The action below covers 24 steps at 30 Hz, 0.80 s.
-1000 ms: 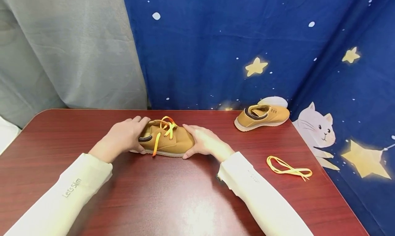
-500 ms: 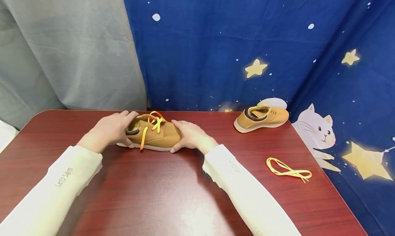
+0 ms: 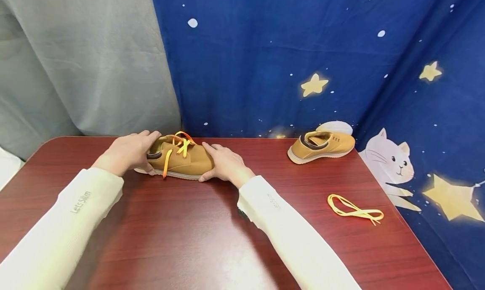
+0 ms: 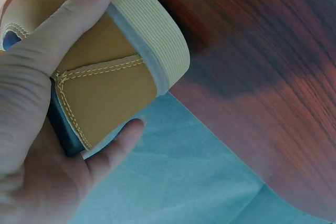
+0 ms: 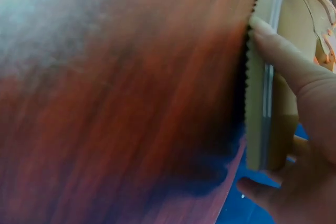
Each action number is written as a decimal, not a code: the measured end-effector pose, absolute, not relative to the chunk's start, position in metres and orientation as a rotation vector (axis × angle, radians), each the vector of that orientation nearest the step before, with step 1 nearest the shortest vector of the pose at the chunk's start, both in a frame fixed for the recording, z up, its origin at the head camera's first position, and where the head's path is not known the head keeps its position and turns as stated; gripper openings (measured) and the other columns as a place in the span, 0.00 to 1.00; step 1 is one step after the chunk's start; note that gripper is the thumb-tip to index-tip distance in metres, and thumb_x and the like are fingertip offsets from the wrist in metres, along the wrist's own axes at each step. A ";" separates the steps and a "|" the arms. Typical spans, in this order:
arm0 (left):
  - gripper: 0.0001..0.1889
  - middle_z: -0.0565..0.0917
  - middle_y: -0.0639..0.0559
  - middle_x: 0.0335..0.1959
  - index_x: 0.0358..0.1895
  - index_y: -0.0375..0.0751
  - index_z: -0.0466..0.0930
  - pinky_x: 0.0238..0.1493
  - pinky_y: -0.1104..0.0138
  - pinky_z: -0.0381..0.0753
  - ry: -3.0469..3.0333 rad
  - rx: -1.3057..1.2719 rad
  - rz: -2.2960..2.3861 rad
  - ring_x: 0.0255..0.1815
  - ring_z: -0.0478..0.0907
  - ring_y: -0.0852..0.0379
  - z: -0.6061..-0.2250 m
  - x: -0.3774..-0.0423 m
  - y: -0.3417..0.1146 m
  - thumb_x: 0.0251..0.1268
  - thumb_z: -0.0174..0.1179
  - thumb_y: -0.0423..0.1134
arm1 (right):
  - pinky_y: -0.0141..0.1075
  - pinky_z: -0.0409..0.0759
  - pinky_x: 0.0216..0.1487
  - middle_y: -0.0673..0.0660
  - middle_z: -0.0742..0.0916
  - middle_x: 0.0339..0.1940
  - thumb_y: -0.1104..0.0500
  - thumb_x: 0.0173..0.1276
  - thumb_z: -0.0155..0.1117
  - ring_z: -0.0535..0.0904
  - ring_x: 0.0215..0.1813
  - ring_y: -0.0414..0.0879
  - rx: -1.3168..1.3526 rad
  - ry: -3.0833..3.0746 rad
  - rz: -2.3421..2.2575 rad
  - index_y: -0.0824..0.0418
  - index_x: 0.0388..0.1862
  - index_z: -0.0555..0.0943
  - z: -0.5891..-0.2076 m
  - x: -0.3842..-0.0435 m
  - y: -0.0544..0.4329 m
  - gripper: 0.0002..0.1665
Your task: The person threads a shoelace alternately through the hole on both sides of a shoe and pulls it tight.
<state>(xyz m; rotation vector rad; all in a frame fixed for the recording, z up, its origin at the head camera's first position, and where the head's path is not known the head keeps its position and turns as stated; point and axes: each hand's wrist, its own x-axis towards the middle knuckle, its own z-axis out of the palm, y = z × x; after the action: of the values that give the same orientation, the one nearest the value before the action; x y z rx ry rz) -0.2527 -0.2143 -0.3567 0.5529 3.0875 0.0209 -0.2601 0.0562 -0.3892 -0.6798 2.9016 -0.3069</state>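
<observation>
A tan low-cut shoe with a pale ribbed sole sits near the table's back edge, its toe pointing right. A yellow-orange lace crosses its front, with one loose end hanging down the near side. My left hand grips the heel; in the left wrist view its thumb lies along the near side of the heel. Around the toe curls my right hand, thumb against the sole edge in the right wrist view. The far-side fingers are mostly hidden behind the shoe.
A matching shoe without a lace stands at the back right of the red-brown table. Nearer the right edge lies a looped yellow lace. Grey curtain and blue star-patterned curtain hang behind the table.
Both hands have moved the laced shoe leftward and slightly farther back across the table, keeping hold of heel and toe. The other shoe and the looped lace stay put.
</observation>
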 end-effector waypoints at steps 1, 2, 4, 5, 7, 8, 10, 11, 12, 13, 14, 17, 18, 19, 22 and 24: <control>0.49 0.79 0.37 0.46 0.57 0.39 0.68 0.41 0.39 0.80 3.088 0.542 0.013 0.45 0.80 0.35 -0.356 -0.253 -0.214 0.27 0.85 0.51 | 0.54 0.78 0.63 0.51 0.67 0.80 0.30 0.49 0.78 0.68 0.77 0.51 -0.670 2.911 -0.304 0.41 0.83 0.53 -0.389 -0.260 0.056 0.67; 0.49 0.79 0.36 0.46 0.57 0.39 0.67 0.41 0.38 0.80 3.090 0.535 0.006 0.45 0.80 0.34 -0.356 -0.254 -0.214 0.27 0.85 0.50 | 0.54 0.79 0.62 0.51 0.67 0.81 0.30 0.49 0.78 0.69 0.77 0.51 -0.662 2.920 -0.301 0.40 0.83 0.53 -0.390 -0.260 0.055 0.67; 0.49 0.78 0.34 0.47 0.59 0.38 0.67 0.43 0.38 0.80 3.096 0.528 -0.008 0.47 0.78 0.33 -0.355 -0.254 -0.213 0.28 0.85 0.49 | 0.54 0.79 0.62 0.51 0.66 0.81 0.29 0.49 0.77 0.69 0.77 0.52 -0.653 2.934 -0.305 0.41 0.83 0.53 -0.391 -0.259 0.055 0.67; 0.50 0.78 0.33 0.48 0.60 0.38 0.67 0.44 0.38 0.79 3.099 0.527 -0.014 0.48 0.77 0.32 -0.355 -0.254 -0.212 0.29 0.85 0.49 | 0.54 0.79 0.63 0.52 0.65 0.82 0.29 0.50 0.77 0.69 0.77 0.53 -0.652 2.938 -0.300 0.41 0.83 0.52 -0.391 -0.259 0.055 0.67; 0.52 0.77 0.31 0.51 0.63 0.36 0.66 0.47 0.37 0.78 3.107 0.525 -0.016 0.51 0.76 0.30 -0.356 -0.252 -0.210 0.30 0.84 0.48 | 0.53 0.78 0.64 0.53 0.64 0.83 0.29 0.52 0.75 0.69 0.77 0.54 -0.662 2.938 -0.289 0.41 0.83 0.51 -0.392 -0.256 0.056 0.66; 0.53 0.77 0.29 0.53 0.65 0.35 0.65 0.49 0.37 0.77 3.117 0.530 -0.011 0.52 0.75 0.29 -0.356 -0.250 -0.210 0.30 0.84 0.47 | 0.53 0.78 0.65 0.54 0.63 0.83 0.28 0.53 0.74 0.68 0.77 0.55 -0.675 2.937 -0.282 0.41 0.84 0.50 -0.392 -0.255 0.057 0.66; 0.56 0.75 0.28 0.57 0.69 0.33 0.63 0.52 0.36 0.75 3.129 0.536 0.008 0.56 0.73 0.27 -0.357 -0.247 -0.208 0.32 0.84 0.46 | 0.54 0.78 0.66 0.56 0.62 0.83 0.28 0.56 0.71 0.68 0.77 0.56 -0.716 2.932 -0.264 0.40 0.84 0.50 -0.391 -0.252 0.061 0.64; 0.57 0.74 0.27 0.59 0.71 0.33 0.62 0.54 0.36 0.74 3.132 0.542 0.024 0.58 0.72 0.26 -0.357 -0.246 -0.207 0.33 0.83 0.46 | 0.54 0.77 0.66 0.56 0.62 0.83 0.27 0.57 0.70 0.68 0.77 0.56 -0.736 2.931 -0.254 0.40 0.83 0.50 -0.390 -0.251 0.065 0.62; 0.58 0.73 0.26 0.61 0.72 0.32 0.61 0.56 0.35 0.73 3.138 0.551 0.044 0.59 0.71 0.25 -0.357 -0.244 -0.206 0.34 0.83 0.46 | 0.54 0.77 0.67 0.56 0.62 0.83 0.27 0.58 0.69 0.68 0.77 0.56 -0.761 2.932 -0.247 0.40 0.83 0.51 -0.388 -0.251 0.070 0.61; 0.58 0.73 0.26 0.62 0.73 0.32 0.60 0.58 0.34 0.72 3.142 0.561 0.062 0.61 0.70 0.25 -0.357 -0.242 -0.205 0.34 0.83 0.45 | 0.53 0.76 0.67 0.56 0.63 0.83 0.27 0.59 0.68 0.68 0.77 0.56 -0.792 2.934 -0.245 0.40 0.83 0.52 -0.385 -0.250 0.076 0.59; 0.58 0.72 0.25 0.63 0.74 0.31 0.59 0.61 0.34 0.70 3.145 0.569 0.076 0.63 0.69 0.24 -0.357 -0.240 -0.204 0.35 0.82 0.44 | 0.53 0.76 0.68 0.56 0.64 0.82 0.28 0.60 0.68 0.69 0.77 0.55 -0.829 2.940 -0.247 0.41 0.83 0.54 -0.383 -0.250 0.083 0.57; 0.60 0.69 0.24 0.67 0.75 0.30 0.57 0.66 0.32 0.64 3.129 0.588 0.086 0.67 0.65 0.23 -0.354 -0.234 -0.199 0.36 0.82 0.43 | 0.52 0.73 0.71 0.57 0.67 0.81 0.33 0.64 0.68 0.68 0.77 0.55 -0.964 2.967 -0.244 0.46 0.80 0.61 -0.375 -0.251 0.110 0.51; 0.60 0.68 0.24 0.68 0.75 0.29 0.56 0.67 0.31 0.63 3.124 0.595 0.084 0.68 0.64 0.24 -0.352 -0.232 -0.196 0.36 0.82 0.44 | 0.52 0.72 0.72 0.57 0.68 0.80 0.34 0.65 0.68 0.68 0.78 0.55 -1.012 2.981 -0.230 0.47 0.80 0.63 -0.372 -0.252 0.120 0.49; 0.61 0.68 0.24 0.68 0.75 0.27 0.55 0.67 0.31 0.62 3.122 0.613 0.084 0.69 0.64 0.23 -0.351 -0.230 -0.192 0.36 0.83 0.45 | 0.52 0.71 0.73 0.57 0.69 0.80 0.36 0.65 0.69 0.68 0.78 0.55 -1.055 2.997 -0.210 0.49 0.79 0.65 -0.370 -0.253 0.131 0.47; 0.63 0.66 0.22 0.69 0.75 0.24 0.53 0.68 0.32 0.63 3.132 0.678 0.122 0.69 0.65 0.23 -0.348 -0.223 -0.176 0.39 0.81 0.52 | 0.51 0.66 0.77 0.57 0.71 0.78 0.39 0.65 0.70 0.68 0.78 0.56 -1.132 3.055 -0.129 0.51 0.76 0.69 -0.365 -0.254 0.162 0.44; 0.62 0.66 0.22 0.70 0.75 0.24 0.53 0.69 0.34 0.63 3.159 0.725 0.177 0.69 0.66 0.24 -0.347 -0.218 -0.163 0.43 0.79 0.55 | 0.51 0.64 0.78 0.58 0.72 0.77 0.39 0.65 0.71 0.67 0.78 0.56 -1.142 3.088 -0.095 0.53 0.75 0.70 -0.362 -0.256 0.182 0.44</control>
<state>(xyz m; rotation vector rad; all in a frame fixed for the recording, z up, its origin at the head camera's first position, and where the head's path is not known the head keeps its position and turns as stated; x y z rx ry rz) -0.2180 -0.1625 -0.3472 0.7252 3.1586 0.1765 -0.2555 0.1819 -0.3621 -1.1423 3.0879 -0.0954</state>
